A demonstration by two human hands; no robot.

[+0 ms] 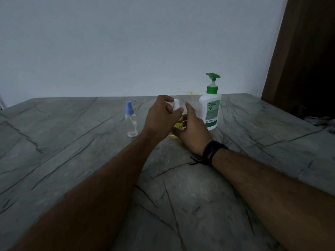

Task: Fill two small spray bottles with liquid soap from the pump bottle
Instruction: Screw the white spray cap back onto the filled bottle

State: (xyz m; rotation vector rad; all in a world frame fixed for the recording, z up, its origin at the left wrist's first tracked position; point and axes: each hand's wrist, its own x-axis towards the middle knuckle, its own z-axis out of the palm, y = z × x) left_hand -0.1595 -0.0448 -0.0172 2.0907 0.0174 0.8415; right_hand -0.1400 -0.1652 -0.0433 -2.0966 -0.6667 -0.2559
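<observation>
The left hand [161,116] pinches the white spray cap [176,104] of a small bottle holding yellow liquid [178,125], thumb and fingers closed on it, while the right hand [194,131] cups the bottle's body from the side, fingers loosely curved; how firmly it grips cannot be told. This bottle seems filled and is probably being capped; the next move likely calls for twisting the cap tight. Just left stands the blue-capped spray bottle [130,122], clear and apparently empty. Right, near the grey stone table's [72,160] far edge, stands the white pump bottle with green pump [210,109].
</observation>
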